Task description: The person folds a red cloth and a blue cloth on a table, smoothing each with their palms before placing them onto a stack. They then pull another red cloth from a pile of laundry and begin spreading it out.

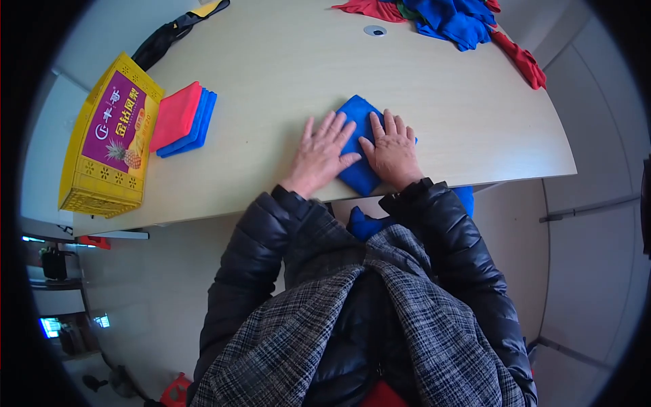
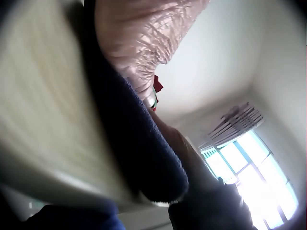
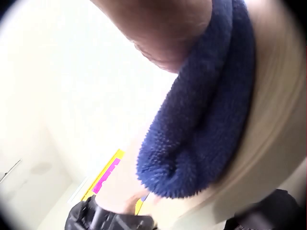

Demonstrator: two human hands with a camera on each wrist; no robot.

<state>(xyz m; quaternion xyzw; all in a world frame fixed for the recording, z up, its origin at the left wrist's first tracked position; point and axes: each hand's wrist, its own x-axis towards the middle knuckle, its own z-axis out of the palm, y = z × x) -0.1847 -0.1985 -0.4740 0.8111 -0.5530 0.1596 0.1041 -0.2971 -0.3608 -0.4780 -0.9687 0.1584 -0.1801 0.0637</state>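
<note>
A blue towel (image 1: 359,173), folded into a thick pad, lies near the table's front edge in the head view. My left hand (image 1: 321,154) rests on its left side with fingers spread. On its right side lies my right hand (image 1: 392,150), fingers straight and palm down. Seen from the left wrist, the towel (image 2: 139,139) shows a rounded folded edge under the hand. The right wrist view shows the fuzzy towel (image 3: 192,124) doubled over in layers beneath my palm.
A yellow pineapple carton (image 1: 102,136) stands at the table's left, beside a stack of folded red and blue cloths (image 1: 180,119). Loose blue cloths (image 1: 451,20) and a red cloth (image 1: 522,57) lie at the far right. A black item (image 1: 166,41) sits at the far left.
</note>
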